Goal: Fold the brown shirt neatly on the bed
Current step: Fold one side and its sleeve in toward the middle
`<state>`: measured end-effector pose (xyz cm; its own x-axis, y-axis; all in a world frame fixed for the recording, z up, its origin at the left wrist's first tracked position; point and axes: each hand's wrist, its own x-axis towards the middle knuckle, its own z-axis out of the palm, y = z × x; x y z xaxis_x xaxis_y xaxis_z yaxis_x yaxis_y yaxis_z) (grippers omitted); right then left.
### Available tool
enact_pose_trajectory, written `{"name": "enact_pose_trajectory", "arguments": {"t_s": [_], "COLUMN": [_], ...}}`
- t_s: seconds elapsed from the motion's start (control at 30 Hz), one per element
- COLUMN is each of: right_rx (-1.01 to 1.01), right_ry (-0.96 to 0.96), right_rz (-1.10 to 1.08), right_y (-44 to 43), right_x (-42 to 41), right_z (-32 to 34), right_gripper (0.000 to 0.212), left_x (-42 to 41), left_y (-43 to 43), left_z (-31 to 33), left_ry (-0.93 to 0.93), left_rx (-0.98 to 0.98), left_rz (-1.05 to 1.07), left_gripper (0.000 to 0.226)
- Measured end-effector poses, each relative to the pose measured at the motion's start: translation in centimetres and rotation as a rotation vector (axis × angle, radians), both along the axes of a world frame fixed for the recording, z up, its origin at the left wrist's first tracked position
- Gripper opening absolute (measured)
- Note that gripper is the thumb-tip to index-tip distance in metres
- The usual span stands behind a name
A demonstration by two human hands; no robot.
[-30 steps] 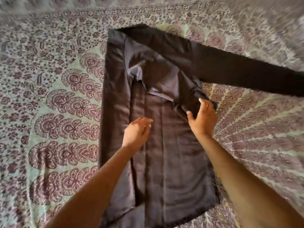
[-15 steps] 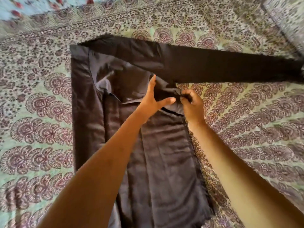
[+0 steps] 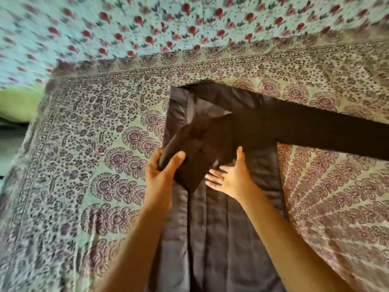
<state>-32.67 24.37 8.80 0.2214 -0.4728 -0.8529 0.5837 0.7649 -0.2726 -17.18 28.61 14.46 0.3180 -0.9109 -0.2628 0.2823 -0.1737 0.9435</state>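
Observation:
The brown shirt (image 3: 227, 239) lies lengthwise on the bed, its left side folded in. One long sleeve (image 3: 328, 133) stretches out to the right across the bedspread. A flap of the shirt's right shoulder is lifted and drawn over to the left. My left hand (image 3: 162, 171) grips the edge of that flap, thumb on top. My right hand (image 3: 231, 175) has its fingers spread, the palm under and against the flap's lower edge, above the shirt body.
The patterned bedspread (image 3: 109, 157) covers the bed on all sides of the shirt. A light blue sheet with red flowers (image 3: 168, 24) lies beyond it at the far end. The bed's left edge (image 3: 27, 131) drops off by a green surface.
The right shoulder flap has been pulled up and across to the left. My left hand moved from the collar to gripping the flap; my right hand let go of the shoulder seam and spread open.

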Motion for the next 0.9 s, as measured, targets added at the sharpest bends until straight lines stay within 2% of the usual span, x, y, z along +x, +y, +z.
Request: {"name": "enact_pose_trajectory", "arguments": {"t_s": [0.07, 0.13, 0.17, 0.2, 0.27, 0.37, 0.43, 0.5, 0.53, 0.67, 0.73, 0.8, 0.87, 0.9], "right_rx": [-0.019, -0.092, -0.130, -0.178, -0.298, -0.499, -0.538, -0.475, -0.416, -0.306, -0.287, -0.302, -0.344, -0.361], "right_ry": [-0.185, -0.134, -0.062, 0.057, 0.331, 0.569, 0.627, 0.681, 0.700, 0.694, 0.725, 0.783, 0.848, 0.882], "right_rz": [-0.029, -0.106, -0.159, -0.210, -0.221, -0.061, 0.099, 0.235, 0.290, 0.377, 0.398, 0.427, 0.372, 0.330], "right_y": [-0.1, -0.8, -1.1, -1.5, -2.2, -1.6, -0.2, 1.6, 2.4, 5.3, 6.2, 6.6, 6.5, 6.3], "right_x": [2.0, 4.1, 5.0, 5.6, 6.0, 6.3, 6.3, 6.3, 6.2, 5.6, 5.3, 5.1, 4.8, 4.7], "right_z": [-0.2, 0.4, 0.7, 1.1, 1.6, 0.6, -0.9, -2.8, -4.0, -8.3, -9.6, -10.2, -10.4, -10.3], "right_gripper": [0.084, 0.050, 0.035, 0.033, 0.052, 0.048, 0.045, 0.051, 0.055, 0.066, 0.072, 0.076, 0.072, 0.069], "left_x": [1.3, 2.7, 3.4, 4.0, 4.6, 5.4, 5.6, 6.0, 6.3, 7.5, 7.9, 8.2, 8.3, 8.4], "left_y": [3.2, 6.1, 7.5, 8.8, 11.5, 15.8, 18.1, 19.7, 20.2, 20.5, 20.1, 19.6, 19.3, 19.3], "left_z": [0.7, 0.6, 0.3, -0.1, -1.4, -5.1, -8.0, -10.9, -12.2, -15.0, -15.2, -14.9, -14.4, -14.2], "left_ry": [0.104, 0.173, 0.186, 0.186, 0.179, 0.136, 0.057, -0.081, -0.143, -0.353, -0.335, -0.206, -0.055, -0.039], "left_rx": [0.020, 0.098, 0.153, 0.197, 0.275, 0.441, 0.596, 0.724, 0.762, 0.866, 0.873, 0.873, 0.892, 0.909], "left_rz": [0.101, 0.215, 0.267, 0.307, 0.378, 0.430, 0.362, 0.186, 0.107, -0.190, -0.258, -0.302, -0.380, -0.428], "left_gripper": [0.016, 0.019, 0.020, 0.019, 0.017, 0.011, 0.004, 0.012, 0.008, 0.019, 0.019, 0.022, 0.019, 0.018]}}
